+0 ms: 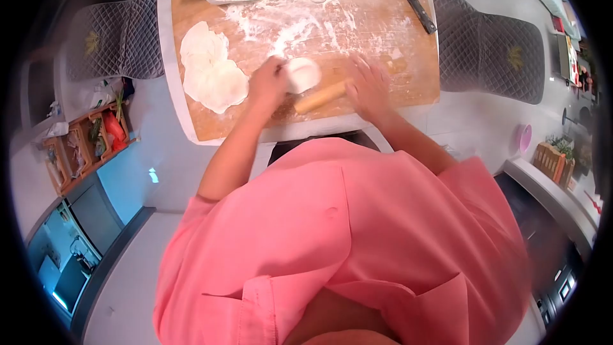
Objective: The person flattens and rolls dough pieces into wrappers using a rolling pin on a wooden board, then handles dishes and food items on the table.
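Quilted grey chairs (131, 41) stand left and right; a wooden shelf (75, 134) stands farther left; bluish light (124, 166) tints the pale floor (167, 179) beside it.

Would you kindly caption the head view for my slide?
Left hand at a dough round; right hand on a rolling pin.

Dough (303, 75), a white, blurred, flattened round, showed just beyond the pin (320, 97), a tan cylinder set aslant near the board's (415, 83) front edge, its right end hidden.
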### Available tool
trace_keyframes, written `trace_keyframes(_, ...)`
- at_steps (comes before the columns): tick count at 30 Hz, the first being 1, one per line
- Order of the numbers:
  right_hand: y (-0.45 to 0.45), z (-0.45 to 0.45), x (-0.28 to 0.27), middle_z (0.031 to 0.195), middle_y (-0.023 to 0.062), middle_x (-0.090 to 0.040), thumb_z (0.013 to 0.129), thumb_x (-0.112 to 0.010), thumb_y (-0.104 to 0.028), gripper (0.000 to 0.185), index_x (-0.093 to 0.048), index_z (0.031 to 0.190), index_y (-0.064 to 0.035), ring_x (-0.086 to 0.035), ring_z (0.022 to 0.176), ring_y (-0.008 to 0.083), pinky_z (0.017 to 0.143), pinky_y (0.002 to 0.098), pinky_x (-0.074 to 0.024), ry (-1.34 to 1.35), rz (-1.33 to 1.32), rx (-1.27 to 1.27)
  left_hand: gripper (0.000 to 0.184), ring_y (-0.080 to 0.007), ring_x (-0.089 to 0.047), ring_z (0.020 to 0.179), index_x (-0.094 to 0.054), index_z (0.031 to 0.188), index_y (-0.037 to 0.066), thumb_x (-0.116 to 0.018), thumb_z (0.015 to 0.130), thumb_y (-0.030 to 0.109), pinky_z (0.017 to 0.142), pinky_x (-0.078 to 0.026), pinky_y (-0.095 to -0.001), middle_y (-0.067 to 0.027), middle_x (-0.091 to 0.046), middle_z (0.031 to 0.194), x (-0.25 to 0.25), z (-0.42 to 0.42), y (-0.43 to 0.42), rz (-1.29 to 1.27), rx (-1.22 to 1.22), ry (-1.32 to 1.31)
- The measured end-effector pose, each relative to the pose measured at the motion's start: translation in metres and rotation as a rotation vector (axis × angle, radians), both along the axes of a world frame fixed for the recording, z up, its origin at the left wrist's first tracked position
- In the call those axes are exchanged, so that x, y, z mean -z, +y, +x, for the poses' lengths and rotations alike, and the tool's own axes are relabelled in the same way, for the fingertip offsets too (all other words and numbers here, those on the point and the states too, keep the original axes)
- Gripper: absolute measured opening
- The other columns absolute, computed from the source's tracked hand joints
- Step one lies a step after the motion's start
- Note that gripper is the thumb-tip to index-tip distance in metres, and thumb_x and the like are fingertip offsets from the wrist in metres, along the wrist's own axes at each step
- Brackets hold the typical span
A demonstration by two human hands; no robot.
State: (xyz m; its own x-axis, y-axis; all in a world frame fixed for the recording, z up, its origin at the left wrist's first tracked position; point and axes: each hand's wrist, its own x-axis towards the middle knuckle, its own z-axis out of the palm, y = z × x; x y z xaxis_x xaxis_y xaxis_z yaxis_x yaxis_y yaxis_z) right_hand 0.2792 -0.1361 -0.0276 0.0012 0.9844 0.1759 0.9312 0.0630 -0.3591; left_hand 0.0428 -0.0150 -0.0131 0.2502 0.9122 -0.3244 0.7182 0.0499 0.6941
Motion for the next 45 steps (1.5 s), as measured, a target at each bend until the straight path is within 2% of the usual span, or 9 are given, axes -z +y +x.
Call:
trace_keyframes(5,-0.014,0.012,-0.019,0.132,0.0143,-0.052,0.082,-0.066,-0.024,0.051,-0.053,0.127,-0.0050,-0.044,0.129,0.0328,0.105,0.0509,-0.0313,0.075,0.017,-0.090,0.039,-0.0388,-0.046,0.126,-0.056,0.121,0.005,-0.064,0.085,0.019,0.102,-0.035,-0.0521,-0.0188,-0.054,0.131,-0.017,-0.118,0.003,0.530,-0.025,0.587)
trace_keyframes(10,-0.006,0.033,0.003,0.130,0.0132,-0.056,0.078,-0.071,-0.024,0.049,-0.056,0.121,-0.0073,-0.049,0.123,0.0323,0.105,0.0482,-0.0318,0.116,-0.155,-0.074,0.077,-0.0376,-0.020,0.146,-0.031,0.146,-0.002,-0.065,0.086,0.033,0.118,-0.014,-0.0514,-0.0223,-0.029,0.153,0.010,-0.075,-0.045,0.518,0.516,0.422)
trace_keyframes(14,-0.004,0.051,-0.015,0.126,0.0166,-0.058,0.078,-0.070,-0.016,0.046,-0.056,0.121,-0.0049,-0.052,0.118,0.0343,0.103,0.0468,-0.0364,0.158,-0.033,0.078,0.084,-0.0372,-0.015,0.147,-0.024,0.147,-0.008,-0.056,0.091,0.045,0.120,-0.009,-0.0461,-0.0273,-0.022,0.154,0.014,0.026,-0.021,0.287,0.457,0.516)
trace_keyframes(18,0.003,0.056,-0.022,0.123,0.0186,-0.058,0.083,-0.067,-0.010,0.043,-0.053,0.123,-0.0009,-0.053,0.116,0.0350,0.099,0.0425,-0.0411,0.212,0.140,0.317,0.080,-0.0318,-0.014,0.148,-0.023,0.150,-0.001,-0.048,0.094,0.050,0.121,-0.007,-0.0468,-0.0206,-0.022,0.157,-0.031,0.112,-0.010,0.170,0.768,0.289)
trace_keyframes(24,0.011,0.058,-0.034,0.117,0.0205,-0.057,0.089,-0.063,-0.014,0.041,-0.051,0.125,0.0022,-0.054,0.111,0.0353,0.097,0.0406,-0.0415,0.476,0.119,0.501,0.077,-0.0283,-0.014,0.149,-0.021,0.153,0.006,-0.045,0.095,0.051,0.121,-0.005,-0.0483,-0.0144,-0.021,0.159,0.015,0.132,-0.040,0.457,1.193,0.014)
trace_keyframes(26,0.011,0.058,-0.034,0.116,0.0230,-0.057,0.088,-0.063,-0.015,0.043,-0.052,0.124,0.0041,-0.053,0.108,0.0400,0.096,0.0445,-0.0401,0.429,0.147,0.524,0.077,-0.0275,-0.011,0.149,-0.020,0.154,0.008,-0.044,0.095,0.052,0.121,-0.003,-0.0488,-0.0132,-0.020,0.160,-0.028,0.130,-0.004,0.326,1.103,0.225)
trace_keyframes(28,0.007,0.059,-0.034,0.117,0.0181,-0.058,0.090,-0.064,-0.012,0.038,-0.052,0.123,0.0006,-0.056,0.110,0.0295,0.094,0.0366,-0.0440,0.392,0.087,0.496,0.077,-0.0263,-0.009,0.150,-0.019,0.154,0.010,-0.041,0.095,0.055,0.120,0.000,-0.0502,-0.0112,-0.018,0.160,-0.020,0.118,0.029,0.374,0.850,0.451)
trace_keyframes(32,0.005,0.061,-0.018,0.116,0.0187,-0.059,0.087,-0.066,-0.012,0.041,-0.052,0.123,0.0005,-0.056,0.111,0.0327,0.094,0.0392,-0.0442,0.292,0.112,0.408,0.074,-0.0248,-0.007,0.150,-0.019,0.154,0.012,-0.035,0.097,0.056,0.119,0.002,-0.0546,-0.0081,-0.018,0.161,0.011,0.099,0.095,0.769,0.690,0.536)
trace_keyframes(45,0.032,0.064,-0.021,0.124,0.0130,-0.060,0.083,-0.066,-0.018,0.032,-0.061,0.113,-0.0072,-0.052,0.119,0.0328,0.100,0.0450,-0.0408,0.171,-0.060,-0.150,0.049,-0.0249,-0.022,0.146,-0.037,0.148,0.025,-0.042,0.100,0.037,0.118,-0.009,-0.0571,-0.0046,-0.033,0.155,0.001,0.073,0.050,0.663,1.280,0.321)
